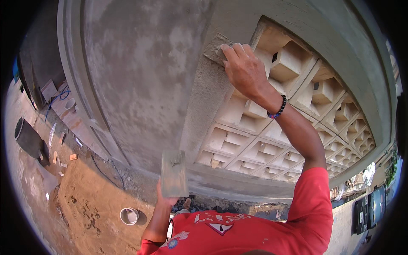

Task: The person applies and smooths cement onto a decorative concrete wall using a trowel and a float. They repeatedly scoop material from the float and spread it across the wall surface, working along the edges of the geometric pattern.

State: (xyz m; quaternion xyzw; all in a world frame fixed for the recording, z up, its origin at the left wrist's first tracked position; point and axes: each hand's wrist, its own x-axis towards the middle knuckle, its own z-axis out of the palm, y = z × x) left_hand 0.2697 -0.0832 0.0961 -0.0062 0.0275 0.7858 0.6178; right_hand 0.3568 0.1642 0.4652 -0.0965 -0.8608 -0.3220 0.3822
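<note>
My right hand (246, 70) is raised to the wall and closed on a small, mortar-smeared rectangular pad (215, 47), pressed against the grey plaster strip beside the vent-block panel. Whether the pad is a sponge or a small float cannot be made out. Lower down, my left hand (163, 195) grips a flat rectangular plastering float (174, 172) by its underside, which hides most of the fingers. The float's face is upward, streaked with thin grey residue. Around the pad, the plastered wall (148, 63) is smooth and patchy on the left, rougher along the strip (206, 89).
Cream vent blocks (263, 148) with deep square recesses fill the opening at right. Below lie a sand heap (85, 191), a white bucket (129, 216), a dark cylindrical container (29, 138) and brick scraps (73, 157). A dark vehicle (369, 210) stands at far right.
</note>
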